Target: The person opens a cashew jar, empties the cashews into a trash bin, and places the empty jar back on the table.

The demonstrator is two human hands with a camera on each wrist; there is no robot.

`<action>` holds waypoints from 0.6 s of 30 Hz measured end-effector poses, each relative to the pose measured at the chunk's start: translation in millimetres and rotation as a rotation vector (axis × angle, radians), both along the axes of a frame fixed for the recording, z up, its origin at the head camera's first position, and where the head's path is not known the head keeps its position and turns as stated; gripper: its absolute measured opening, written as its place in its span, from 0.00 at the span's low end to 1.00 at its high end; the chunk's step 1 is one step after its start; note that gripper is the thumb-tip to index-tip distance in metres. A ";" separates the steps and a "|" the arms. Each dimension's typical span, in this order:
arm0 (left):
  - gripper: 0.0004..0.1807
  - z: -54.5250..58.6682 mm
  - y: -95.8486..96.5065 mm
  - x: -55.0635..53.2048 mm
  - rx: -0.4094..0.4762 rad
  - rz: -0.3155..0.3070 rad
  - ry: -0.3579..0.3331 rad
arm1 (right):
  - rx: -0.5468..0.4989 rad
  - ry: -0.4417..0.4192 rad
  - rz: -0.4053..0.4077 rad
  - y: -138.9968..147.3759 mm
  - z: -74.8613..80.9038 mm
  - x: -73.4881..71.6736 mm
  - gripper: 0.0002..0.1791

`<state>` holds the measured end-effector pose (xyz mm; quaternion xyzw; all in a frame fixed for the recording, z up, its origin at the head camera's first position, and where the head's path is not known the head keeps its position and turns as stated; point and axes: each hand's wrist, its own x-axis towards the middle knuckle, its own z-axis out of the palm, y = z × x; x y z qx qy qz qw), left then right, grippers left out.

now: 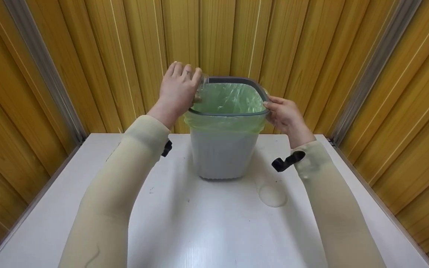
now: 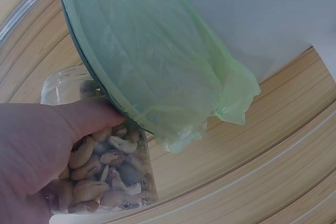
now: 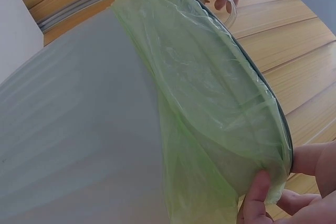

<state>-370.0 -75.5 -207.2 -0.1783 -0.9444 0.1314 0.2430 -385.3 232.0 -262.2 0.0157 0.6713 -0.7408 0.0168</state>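
A grey waste bin (image 1: pixel 223 152) stands on the table, lined with a thin green bag (image 1: pixel 229 97) folded over its dark rim (image 1: pixel 233 79). At the left of the rim, my left hand (image 1: pixel 179 89) grips a clear jar (image 2: pixel 113 169) of brown nut-like pieces. The left wrist view shows the thumb along the jar's side, against the rim. In the right wrist view the jar's round mouth (image 3: pixel 228 6) is tilted over the bin's far edge. My right hand (image 1: pixel 285 113) pinches the bin's right rim and the bag there.
On the white table (image 1: pixel 222 230), right of the bin, lies a clear round disc (image 1: pixel 273 196) like a lid. Wood-patterned panels (image 1: pixel 214 37) enclose the back and both sides. Each wrist carries a black mount (image 1: pixel 288 160).
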 end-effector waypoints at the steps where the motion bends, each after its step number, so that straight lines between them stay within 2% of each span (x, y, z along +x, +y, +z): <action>1: 0.46 0.0 0.1 -0.1 -0.001 0.000 -0.001 | 0.002 0.000 -0.002 -0.1 0.1 0.0 0.31; 7: 0.45 -0.3 2.4 -0.4 -0.034 -0.003 -0.011 | -0.014 0.007 0.009 -0.6 -0.4 -0.4 0.32; 14: 0.47 -0.2 6.2 0.4 -0.082 -0.002 -0.025 | 0.038 0.017 0.002 -0.8 -1.6 -0.2 0.30; 18: 0.47 -0.5 8.8 0.8 -0.124 -0.003 -0.020 | 0.022 0.015 0.004 -0.9 -1.3 0.0 0.30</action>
